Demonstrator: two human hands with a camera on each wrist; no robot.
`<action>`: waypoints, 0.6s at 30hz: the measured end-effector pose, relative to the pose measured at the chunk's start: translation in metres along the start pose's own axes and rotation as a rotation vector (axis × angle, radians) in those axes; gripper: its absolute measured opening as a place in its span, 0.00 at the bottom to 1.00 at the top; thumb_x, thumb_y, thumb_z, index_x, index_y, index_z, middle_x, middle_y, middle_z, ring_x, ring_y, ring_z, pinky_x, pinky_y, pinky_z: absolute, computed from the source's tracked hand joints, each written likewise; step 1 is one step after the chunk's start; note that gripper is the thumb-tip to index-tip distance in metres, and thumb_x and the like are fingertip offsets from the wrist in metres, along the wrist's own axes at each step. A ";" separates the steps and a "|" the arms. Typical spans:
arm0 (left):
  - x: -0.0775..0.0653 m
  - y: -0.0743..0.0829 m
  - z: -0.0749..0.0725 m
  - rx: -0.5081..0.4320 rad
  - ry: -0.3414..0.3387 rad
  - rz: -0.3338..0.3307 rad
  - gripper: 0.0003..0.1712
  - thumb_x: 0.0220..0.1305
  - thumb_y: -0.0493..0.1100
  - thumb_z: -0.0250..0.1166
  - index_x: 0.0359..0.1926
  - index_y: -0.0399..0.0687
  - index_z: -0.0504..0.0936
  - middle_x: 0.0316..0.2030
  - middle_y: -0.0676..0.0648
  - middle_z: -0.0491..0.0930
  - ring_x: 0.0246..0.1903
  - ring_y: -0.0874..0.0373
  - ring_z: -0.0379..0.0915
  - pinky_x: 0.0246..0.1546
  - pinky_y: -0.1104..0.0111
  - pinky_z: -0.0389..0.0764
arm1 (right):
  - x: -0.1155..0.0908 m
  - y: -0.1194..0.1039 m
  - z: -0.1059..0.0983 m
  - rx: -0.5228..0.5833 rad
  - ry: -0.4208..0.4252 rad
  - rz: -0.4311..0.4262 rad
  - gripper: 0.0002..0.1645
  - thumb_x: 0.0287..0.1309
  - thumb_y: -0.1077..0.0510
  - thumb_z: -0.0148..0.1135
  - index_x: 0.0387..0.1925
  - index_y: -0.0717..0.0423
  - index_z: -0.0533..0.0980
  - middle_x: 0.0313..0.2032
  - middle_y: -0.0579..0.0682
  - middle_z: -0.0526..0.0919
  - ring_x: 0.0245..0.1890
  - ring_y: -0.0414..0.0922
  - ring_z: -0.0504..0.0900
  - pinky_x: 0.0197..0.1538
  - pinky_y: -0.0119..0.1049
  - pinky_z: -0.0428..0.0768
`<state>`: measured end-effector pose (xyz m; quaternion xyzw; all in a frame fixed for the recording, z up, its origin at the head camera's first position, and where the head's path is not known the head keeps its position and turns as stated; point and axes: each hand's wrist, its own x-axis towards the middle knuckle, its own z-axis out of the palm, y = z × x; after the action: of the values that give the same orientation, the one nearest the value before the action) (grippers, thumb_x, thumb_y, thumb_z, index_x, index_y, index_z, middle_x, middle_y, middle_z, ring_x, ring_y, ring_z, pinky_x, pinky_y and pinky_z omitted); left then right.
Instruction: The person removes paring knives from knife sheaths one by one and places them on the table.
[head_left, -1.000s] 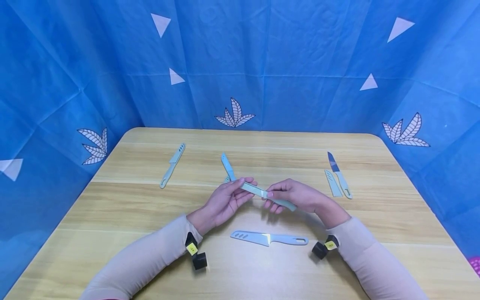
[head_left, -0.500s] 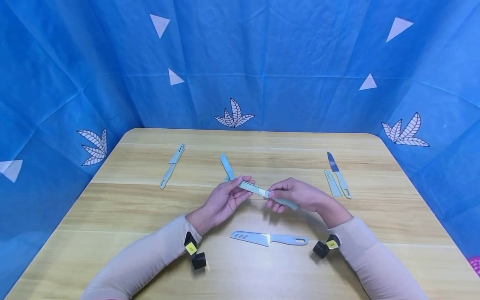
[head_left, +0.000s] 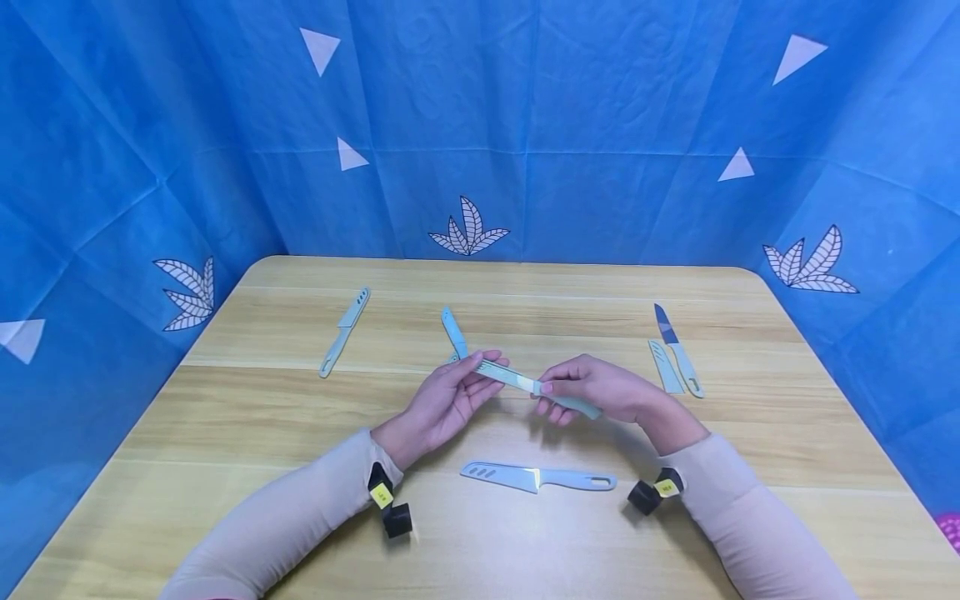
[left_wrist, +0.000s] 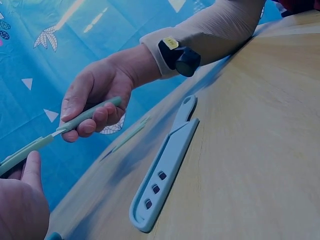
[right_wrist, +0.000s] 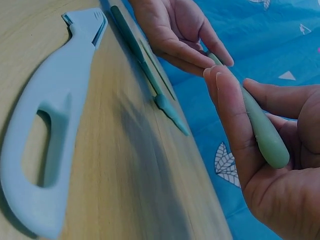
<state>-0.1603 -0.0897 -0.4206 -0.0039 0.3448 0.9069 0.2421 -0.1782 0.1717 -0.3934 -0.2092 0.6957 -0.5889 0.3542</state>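
Between both hands, above the middle of the table, is a pale green knife (head_left: 581, 407) with its blade partly inside a matching sheath (head_left: 501, 374). My left hand (head_left: 446, 404) pinches the sheath between thumb and fingers. The handle is held by my right hand (head_left: 600, 390), thumb on top and fingers curled below. In the left wrist view, a short piece of bare blade (left_wrist: 59, 132) shows between sheath and handle. The right wrist view shows the rounded handle end (right_wrist: 274, 150) lying across the right palm. Most of the blade is hidden.
A light blue knife (head_left: 577, 479) in its sheath lies in front of the hands. Another sheathed knife (head_left: 336, 350) is at left, and a blue one (head_left: 453, 327) lies behind my left hand. At right, a bare-bladed knife (head_left: 684, 367) lies beside a loose sheath (head_left: 664, 367).
My right hand has shifted slightly right with the handle, and a little more blade shows at the sheath's mouth. The left hand has barely moved. The knives on the table are unchanged.
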 end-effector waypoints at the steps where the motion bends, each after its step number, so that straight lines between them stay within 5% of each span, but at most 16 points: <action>1: 0.000 0.000 0.000 0.000 -0.002 0.000 0.15 0.74 0.41 0.55 0.53 0.35 0.77 0.51 0.36 0.81 0.55 0.46 0.76 0.61 0.62 0.74 | 0.000 0.000 0.000 -0.001 -0.002 0.001 0.20 0.71 0.61 0.53 0.50 0.79 0.72 0.39 0.67 0.82 0.32 0.46 0.84 0.40 0.40 0.87; 18: 0.001 0.003 -0.001 -0.019 -0.005 0.006 0.15 0.75 0.40 0.52 0.53 0.34 0.76 0.51 0.36 0.80 0.58 0.45 0.74 0.61 0.61 0.74 | -0.003 0.000 -0.007 -0.024 -0.026 -0.009 0.19 0.71 0.61 0.52 0.50 0.79 0.72 0.40 0.69 0.81 0.33 0.46 0.83 0.40 0.39 0.87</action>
<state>-0.1626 -0.0918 -0.4199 -0.0028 0.3354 0.9109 0.2403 -0.1814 0.1782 -0.3922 -0.2243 0.6970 -0.5793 0.3581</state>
